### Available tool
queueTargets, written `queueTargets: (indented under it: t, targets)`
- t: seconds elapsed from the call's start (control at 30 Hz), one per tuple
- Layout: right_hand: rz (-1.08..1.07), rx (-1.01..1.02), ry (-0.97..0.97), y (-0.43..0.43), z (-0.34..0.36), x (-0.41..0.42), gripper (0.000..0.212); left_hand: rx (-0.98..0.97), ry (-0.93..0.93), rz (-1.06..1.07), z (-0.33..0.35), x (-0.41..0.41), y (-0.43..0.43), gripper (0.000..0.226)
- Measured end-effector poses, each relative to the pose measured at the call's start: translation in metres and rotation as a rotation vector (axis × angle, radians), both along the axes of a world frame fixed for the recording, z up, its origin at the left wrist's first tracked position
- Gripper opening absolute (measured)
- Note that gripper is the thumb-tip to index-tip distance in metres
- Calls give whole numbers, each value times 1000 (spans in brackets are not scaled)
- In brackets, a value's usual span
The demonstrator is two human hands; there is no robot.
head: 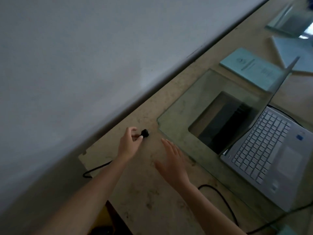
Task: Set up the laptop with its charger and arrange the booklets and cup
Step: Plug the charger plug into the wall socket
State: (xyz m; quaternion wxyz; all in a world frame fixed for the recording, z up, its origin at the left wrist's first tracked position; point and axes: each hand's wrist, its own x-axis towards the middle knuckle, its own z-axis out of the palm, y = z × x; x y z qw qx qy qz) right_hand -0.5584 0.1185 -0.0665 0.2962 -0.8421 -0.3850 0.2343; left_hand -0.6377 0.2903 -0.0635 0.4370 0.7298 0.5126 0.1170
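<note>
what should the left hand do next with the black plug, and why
Probably carry the black plug past the wall-side edge of the desk to find a socket: the left hand pinches it there, the right hand hovers open, the laptop is already open, and no socket shows.

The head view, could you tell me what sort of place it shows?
Probably an office or study desk: an open laptop, a blue booklet, and a black plug in the left hand.
</note>
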Motion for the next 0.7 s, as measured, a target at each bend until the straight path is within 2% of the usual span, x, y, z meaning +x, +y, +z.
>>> queueTargets:
  t: [0.1, 0.33, 0.43, 0.7]
  targets:
    - [31, 42, 4, 9, 6, -5, 74, -74, -80, -14, 8, -18, -3, 17]
    - [83, 155, 14, 37, 25, -49, 63, -103, -156, 17, 44, -105, -5, 10]
    - [190, 177, 70, 51, 33, -84, 62, -93, -210, 112, 63, -157, -4, 8]
    - [519, 231, -5, 101, 68, -218, 62, 27, -401, 432, 121, -330, -24, 5]
